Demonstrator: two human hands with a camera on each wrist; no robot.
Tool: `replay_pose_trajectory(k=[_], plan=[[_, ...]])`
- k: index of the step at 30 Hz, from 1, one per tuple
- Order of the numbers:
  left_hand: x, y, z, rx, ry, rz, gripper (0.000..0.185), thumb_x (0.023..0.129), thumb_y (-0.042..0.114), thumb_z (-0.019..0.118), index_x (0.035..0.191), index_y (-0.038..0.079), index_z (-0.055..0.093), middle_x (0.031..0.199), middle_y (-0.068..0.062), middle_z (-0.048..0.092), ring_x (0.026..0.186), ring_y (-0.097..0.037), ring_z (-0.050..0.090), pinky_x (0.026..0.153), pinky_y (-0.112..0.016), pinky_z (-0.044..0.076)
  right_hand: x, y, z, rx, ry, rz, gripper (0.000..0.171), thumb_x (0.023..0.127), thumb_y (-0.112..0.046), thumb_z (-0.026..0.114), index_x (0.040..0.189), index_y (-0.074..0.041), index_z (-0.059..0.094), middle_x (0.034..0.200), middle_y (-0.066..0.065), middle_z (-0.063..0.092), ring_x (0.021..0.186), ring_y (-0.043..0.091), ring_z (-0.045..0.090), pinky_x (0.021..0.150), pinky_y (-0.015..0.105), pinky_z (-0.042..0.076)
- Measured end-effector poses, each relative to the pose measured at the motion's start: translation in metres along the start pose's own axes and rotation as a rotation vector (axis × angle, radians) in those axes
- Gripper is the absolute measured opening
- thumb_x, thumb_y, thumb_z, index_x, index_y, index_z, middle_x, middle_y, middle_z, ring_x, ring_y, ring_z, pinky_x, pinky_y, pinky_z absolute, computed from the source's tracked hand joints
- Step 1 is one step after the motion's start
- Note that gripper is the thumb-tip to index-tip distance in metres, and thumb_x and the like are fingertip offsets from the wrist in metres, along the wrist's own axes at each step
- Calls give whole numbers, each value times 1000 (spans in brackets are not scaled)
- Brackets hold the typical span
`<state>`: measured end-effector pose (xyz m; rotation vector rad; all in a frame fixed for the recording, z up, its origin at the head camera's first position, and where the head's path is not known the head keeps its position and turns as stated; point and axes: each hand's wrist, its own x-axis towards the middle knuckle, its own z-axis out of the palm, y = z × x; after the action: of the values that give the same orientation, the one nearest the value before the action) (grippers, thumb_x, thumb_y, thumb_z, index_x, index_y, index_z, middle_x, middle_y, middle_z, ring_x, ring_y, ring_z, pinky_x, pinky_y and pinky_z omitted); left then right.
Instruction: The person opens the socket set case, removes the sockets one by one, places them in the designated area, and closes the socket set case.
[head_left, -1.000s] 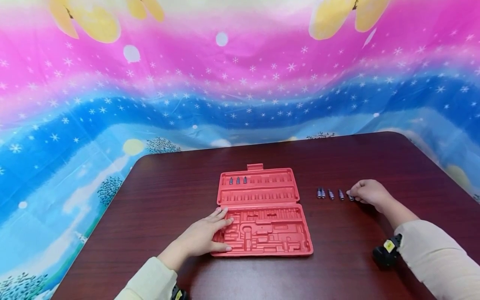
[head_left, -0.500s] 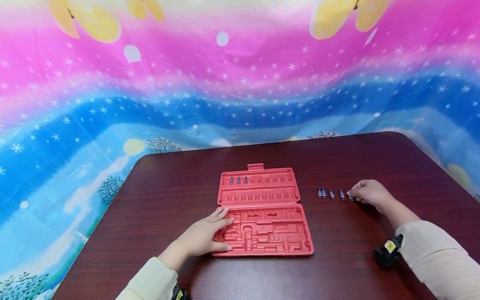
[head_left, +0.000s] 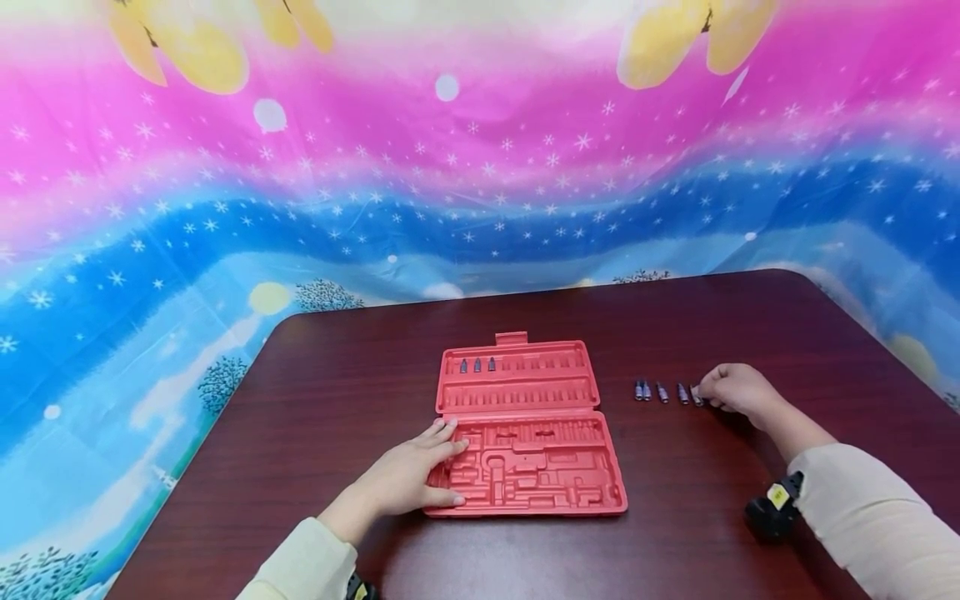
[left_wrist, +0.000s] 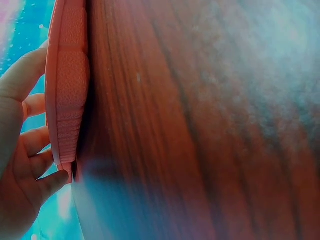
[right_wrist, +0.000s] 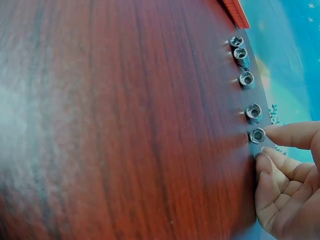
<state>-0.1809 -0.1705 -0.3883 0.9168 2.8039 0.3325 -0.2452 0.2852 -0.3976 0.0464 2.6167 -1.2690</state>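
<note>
A: Nearest stuff?
B: Two cream fabric sleeves [head_left: 303, 562], each with a black wrist unit [head_left: 774, 510] at the cuff. The left unit is cut off by the frame edge.
A: Left hand [head_left: 405, 471]?
B: Fingers spread, nothing clenched. It rests on the left side of a red moulded-plastic case [head_left: 525, 507], thumb over the near-left corner. Case lies unfolded flat on a dark red-brown wood-grain table [head_left: 480, 560].
A: Right hand [head_left: 738, 388]?
B: Farther out, right of the case. Thumb and a fingertip pinch a small grey metal socket piece with a round hollow end [right_wrist: 257, 135]; remaining fingers curled in. Piece is on the table, rightmost of the row.
A: Rest of that row?
B: Four similar loose metal pieces [head_left: 662, 392] to its left. Leftmost two sit side by side, others spaced.
A: Beyond?
B: Three dark pointed metal bits [head_left: 477, 366] in the far slots of the lid, left end. Then a red plastic latch tab [head_left: 512, 338], then a pink-and-blue snowflake-print cloth [head_left: 480, 196] behind the table.
</note>
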Motion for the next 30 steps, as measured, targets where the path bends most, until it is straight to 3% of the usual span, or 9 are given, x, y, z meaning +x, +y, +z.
replay_pose_trajectory(k=[24, 30], plan=[[-1, 0, 1, -10, -4, -3, 71, 71, 55, 58, 128, 15, 44, 138, -7, 27, 128, -22, 18, 94, -39, 29, -1, -4, 2, -8, 21, -4, 20, 77, -13, 60, 80, 5, 52, 76, 5, 53, 68, 17, 51, 58, 30, 44], [-1, 1, 0, -12, -11, -15, 71, 71, 56, 58, 128, 16, 44, 138, -6, 27, 128, -21, 17, 95, -38, 29, -3, -6, -1, 27, -11, 16, 23, 81, -13, 53, 89, 9, 52, 86, 12, 57, 77, 23, 54, 65, 35, 46]])
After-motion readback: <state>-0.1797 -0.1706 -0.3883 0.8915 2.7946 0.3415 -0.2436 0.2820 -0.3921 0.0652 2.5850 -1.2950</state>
